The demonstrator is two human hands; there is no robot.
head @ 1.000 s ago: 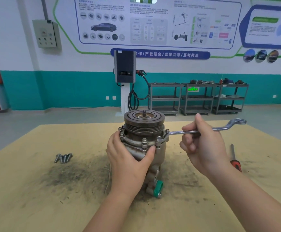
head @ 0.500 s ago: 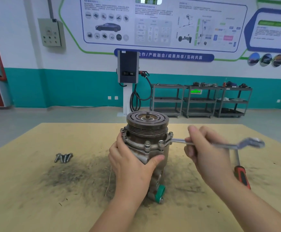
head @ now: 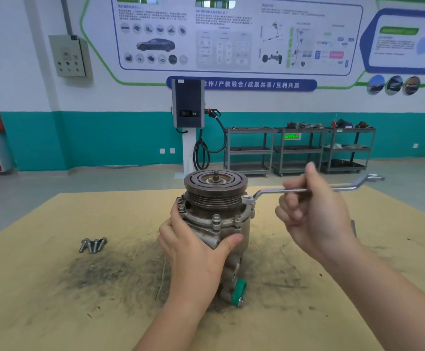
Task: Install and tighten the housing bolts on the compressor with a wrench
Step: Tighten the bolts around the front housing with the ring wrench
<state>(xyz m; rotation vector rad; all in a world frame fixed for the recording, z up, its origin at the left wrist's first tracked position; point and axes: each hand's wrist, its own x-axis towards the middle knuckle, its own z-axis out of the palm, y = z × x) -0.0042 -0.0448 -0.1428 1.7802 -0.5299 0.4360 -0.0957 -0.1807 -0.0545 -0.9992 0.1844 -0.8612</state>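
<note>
A grey metal compressor (head: 216, 198) stands upright on the tan table (head: 54, 312), pulley on top. Several bolts (head: 216, 222) sit in its housing flange. My left hand (head: 196, 249) grips the compressor body from the front, thumb on the right side. My right hand (head: 315, 214) holds the shaft of a silver ring wrench (head: 269, 191). The wrench's ring end sits on a bolt at the flange's right side, and its far end points right. A small group of loose bolts (head: 93, 244) lies on the table to the left.
A screwdriver (head: 353, 228) lies on the table behind my right wrist, mostly hidden. Dark grime is smeared over the table around the compressor. A green cap (head: 239, 291) sits low on the compressor. Shelving carts and a charging post stand far behind.
My right hand swung the wrench handle toward me and down, then back up and away again. My left hand kept its grip on the compressor.
</note>
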